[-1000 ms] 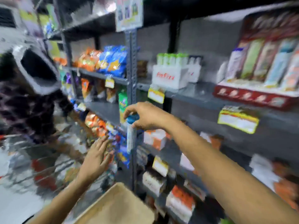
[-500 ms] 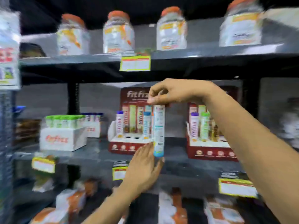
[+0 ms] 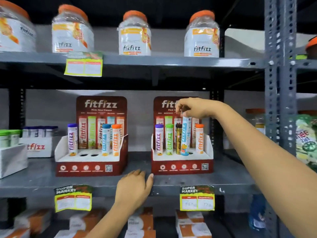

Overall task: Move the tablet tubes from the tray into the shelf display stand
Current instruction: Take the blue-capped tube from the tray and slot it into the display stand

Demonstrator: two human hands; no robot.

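Two red fitfizz display stands sit on the middle grey shelf [image 3: 231, 179]. My right hand [image 3: 193, 108] grips the cap of a blue tablet tube [image 3: 185, 136] and holds it upright, its bottom at a hole of the right stand [image 3: 182, 166]. That stand also holds purple, green, dark and orange tubes. The left stand [image 3: 91, 166] holds a purple tube [image 3: 72, 139], a blue one and an orange one, with two holes open between them. My left hand [image 3: 135, 186] rests on the shelf edge between the stands, fingers apart, holding nothing. The tray is out of view.
Large orange-lidded jars [image 3: 134, 34] line the shelf above. White boxes with green- and blue-capped tubes [image 3: 36, 145] stand at the left. Yellow price tags [image 3: 197, 198] hang from shelf edges. A perforated steel upright [image 3: 279, 83] rises at the right, with boxed goods below.
The view has swung from the aisle onto the stands. My right hand has carried the blue tube rightward and down onto the right stand. My left hand has dropped onto the shelf edge.
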